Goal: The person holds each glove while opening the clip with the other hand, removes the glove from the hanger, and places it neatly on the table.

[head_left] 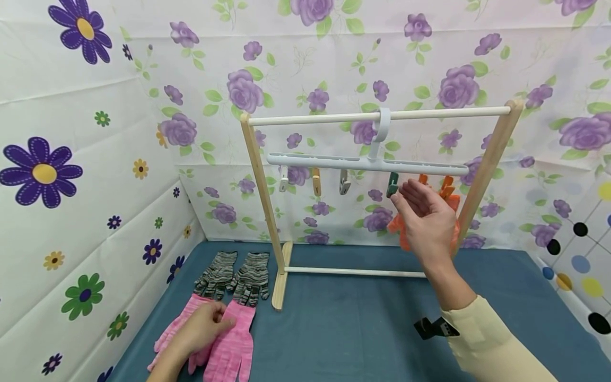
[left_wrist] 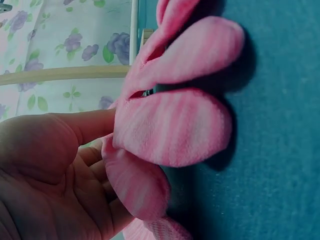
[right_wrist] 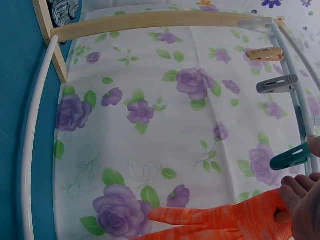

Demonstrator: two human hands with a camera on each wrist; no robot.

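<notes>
My left hand [head_left: 202,329] pinches a pink glove [head_left: 234,339] between thumb and fingers. In the left wrist view the pink glove [left_wrist: 175,127] shows its rounded fingers beyond my thumb. A second pink glove [head_left: 179,323] lies partly under that hand. My right hand [head_left: 429,223] is raised beside a green clothespin [head_left: 392,184], thumb and fingers apart. In the right wrist view the thumb is at the upper end of the green clothespin [right_wrist: 290,157]; whether it touches is unclear. An orange glove [right_wrist: 255,215] hangs behind the right hand, which partly hides it.
A pale hanger [head_left: 324,162] hooks over the white rod [head_left: 439,113] of a wooden stand [head_left: 260,180]. White [head_left: 284,179], tan [head_left: 316,182] and grey [head_left: 344,182] clothespins hang left of the green one; orange clothespins [head_left: 446,187] hang right. Grey-black gloves [head_left: 250,276] lie on the blue cloth [head_left: 343,323].
</notes>
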